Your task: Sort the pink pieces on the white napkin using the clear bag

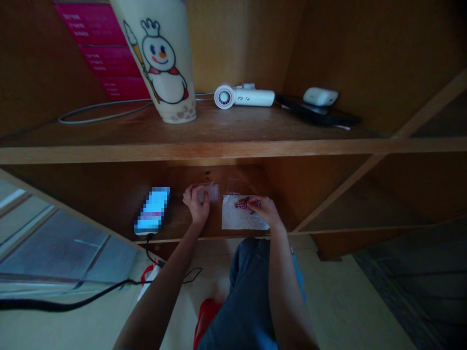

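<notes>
On the lower shelf, a white sheet (pixel 239 221) lies flat with a small pile of reddish pieces (pixel 242 204) on it. My right hand (pixel 265 209) is over the sheet's right part, its fingers pinched at the pile; what they hold is too small to make out. To the left, my left hand (pixel 197 204) curls its fingers at a clear plastic bag (pixel 212 191), which lies against them. Another clear packet (pixel 235 186) rests just behind the sheet.
A lit phone (pixel 152 211) with a cable lies left of my left hand. The upper shelf edge (pixel 204 150) overhangs the hands. On it stand a snowman-print drink cup (pixel 164 63), a white handheld fan (pixel 251 97), a white case (pixel 320 96) and pink boxes (pixel 109 58).
</notes>
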Demonstrator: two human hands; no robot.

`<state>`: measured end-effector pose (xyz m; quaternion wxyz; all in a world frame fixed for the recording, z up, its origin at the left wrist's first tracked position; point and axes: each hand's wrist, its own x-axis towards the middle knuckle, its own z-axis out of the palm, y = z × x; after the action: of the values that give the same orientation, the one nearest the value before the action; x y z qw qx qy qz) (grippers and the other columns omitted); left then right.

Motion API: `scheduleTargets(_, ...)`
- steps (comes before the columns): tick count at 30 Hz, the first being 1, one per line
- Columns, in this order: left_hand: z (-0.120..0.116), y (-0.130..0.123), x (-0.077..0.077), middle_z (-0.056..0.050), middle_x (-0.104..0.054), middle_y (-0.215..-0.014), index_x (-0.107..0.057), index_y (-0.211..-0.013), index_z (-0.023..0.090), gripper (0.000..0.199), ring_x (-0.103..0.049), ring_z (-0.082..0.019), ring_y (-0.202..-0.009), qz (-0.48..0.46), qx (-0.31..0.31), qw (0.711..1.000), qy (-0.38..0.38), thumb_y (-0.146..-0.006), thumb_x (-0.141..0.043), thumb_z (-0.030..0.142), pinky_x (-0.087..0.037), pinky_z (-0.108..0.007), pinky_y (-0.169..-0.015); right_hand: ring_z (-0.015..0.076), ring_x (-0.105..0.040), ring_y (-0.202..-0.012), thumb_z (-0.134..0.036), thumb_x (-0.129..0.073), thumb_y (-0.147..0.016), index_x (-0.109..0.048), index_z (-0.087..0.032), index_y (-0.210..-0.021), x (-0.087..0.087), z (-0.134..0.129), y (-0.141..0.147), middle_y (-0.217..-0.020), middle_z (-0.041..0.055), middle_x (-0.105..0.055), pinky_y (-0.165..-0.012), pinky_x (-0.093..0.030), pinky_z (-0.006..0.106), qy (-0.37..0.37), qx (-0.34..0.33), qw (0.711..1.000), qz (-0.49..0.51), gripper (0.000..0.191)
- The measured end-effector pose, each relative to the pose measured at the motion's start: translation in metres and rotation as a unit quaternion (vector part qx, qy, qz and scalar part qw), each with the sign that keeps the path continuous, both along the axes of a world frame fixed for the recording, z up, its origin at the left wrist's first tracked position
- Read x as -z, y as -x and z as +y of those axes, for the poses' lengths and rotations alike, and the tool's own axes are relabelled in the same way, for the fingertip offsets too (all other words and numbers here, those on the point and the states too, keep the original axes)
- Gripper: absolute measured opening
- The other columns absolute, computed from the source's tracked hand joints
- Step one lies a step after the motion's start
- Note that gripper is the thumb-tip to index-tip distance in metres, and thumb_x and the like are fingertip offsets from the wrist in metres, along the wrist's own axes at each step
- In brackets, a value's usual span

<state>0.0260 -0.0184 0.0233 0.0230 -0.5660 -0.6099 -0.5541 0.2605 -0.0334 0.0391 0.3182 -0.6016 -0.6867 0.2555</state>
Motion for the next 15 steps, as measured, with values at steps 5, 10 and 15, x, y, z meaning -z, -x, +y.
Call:
scheduleTargets(5,-0.003,-0.041,-0.021,-0.006,-0.055,-0.103,-0.057,-0.095,0.021,0.016,-0.049,-0.020,-0.103,0.061,0.110,0.992,0.025,-0.080,-0.049,0.022,-0.037,-0.034,-0.092,0.0157,-0.064,-0.068,-0.025,-0.059,-0.073,-0.070,-0.019,-0.076,0.005,0.003,0.002,-0.076,0.0030,-0.070,-0.062,-0.045,0.023,0.005,-0.013,1.000,0.025,0.013)
scheduleTargets(10,0.005,-0.075,-0.032,-0.006,-0.057,-0.110,-0.050,-0.115,0.021,0.035,-0.051,-0.021,-0.103,0.208,0.177,0.948,0.163,-0.081,-0.047,0.020,-0.038,-0.035,-0.092,0.0159,-0.063,-0.064,-0.028,-0.058,-0.072,-0.069,-0.019,-0.076,0.013,0.008,-0.002,-0.072,0.0034,-0.069,-0.056,-0.043,0.022,-0.010,-0.012,0.998,0.057,0.015)
scheduleTargets(15,0.014,-0.088,-0.023,-0.008,-0.062,-0.107,-0.060,-0.107,0.021,0.031,-0.050,-0.025,-0.106,0.310,0.184,0.900,0.246,-0.080,-0.045,0.017,-0.037,-0.038,-0.093,0.0169,-0.063,-0.070,-0.029,-0.058,-0.073,-0.069,-0.020,-0.080,0.012,0.008,-0.005,-0.077,0.0040,-0.069,-0.063,-0.045,0.024,-0.029,0.001,0.997,0.066,0.016)
